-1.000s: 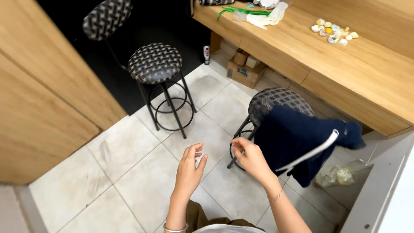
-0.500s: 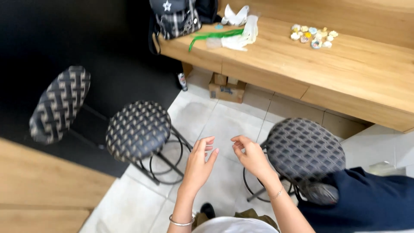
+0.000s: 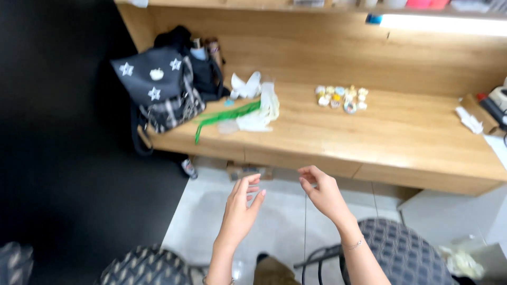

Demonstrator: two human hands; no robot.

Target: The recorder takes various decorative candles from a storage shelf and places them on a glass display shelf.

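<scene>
Left hand [image 3: 238,211] spread, right hand [image 3: 323,192] loosely curled, both bare above woven-patterned round stools [image 3: 404,253] before smooth wooden counter [image 3: 380,132].

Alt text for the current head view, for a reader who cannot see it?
Two bare hands, left hand and right hand, are raised empty before a wooden counter. It holds a black star-patterned backpack, white gloves and small colourful trinkets.
</scene>
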